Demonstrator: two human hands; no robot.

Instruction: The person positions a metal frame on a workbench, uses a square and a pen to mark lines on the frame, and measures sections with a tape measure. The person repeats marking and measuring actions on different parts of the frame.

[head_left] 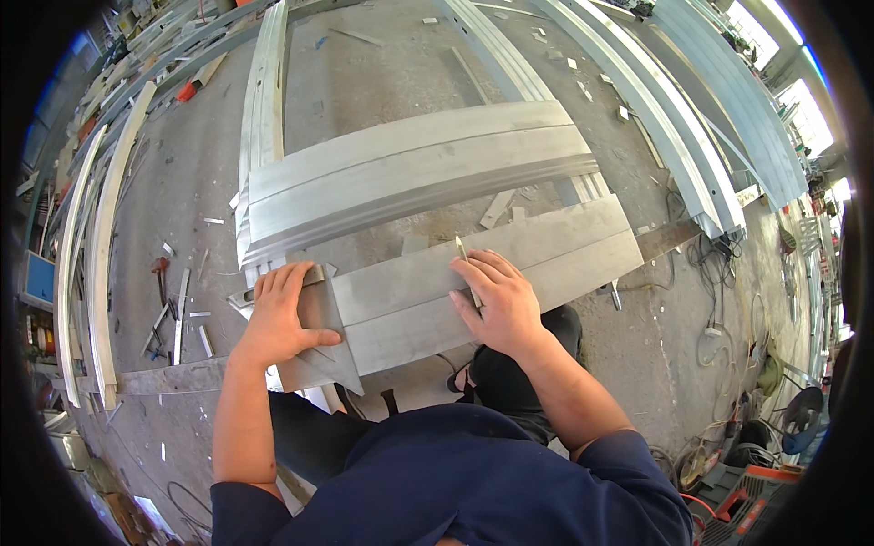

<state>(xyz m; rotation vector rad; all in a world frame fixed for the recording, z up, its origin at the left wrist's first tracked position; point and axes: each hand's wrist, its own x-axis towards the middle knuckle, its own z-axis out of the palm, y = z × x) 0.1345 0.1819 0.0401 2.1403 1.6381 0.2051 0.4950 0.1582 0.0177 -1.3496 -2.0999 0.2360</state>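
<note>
"Where are the hands?"

"The right hand (499, 302) pinches a pen (462, 248) over the near panel (410, 308); the left hand (280, 318) spreads over a grey plate (320, 357) at the panel's left end, its hold impossible to tell."

"The risk?"

"Uneven pressure could make the plate slip."

"The setting?"

"A workshop: metal rails (266, 109) beyond, scraps littering the grey floor (360, 77)."

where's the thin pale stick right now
In the head view, just right of centre, the thin pale stick is held in the person's right hand, over the nearer grey metal panel.
</note>
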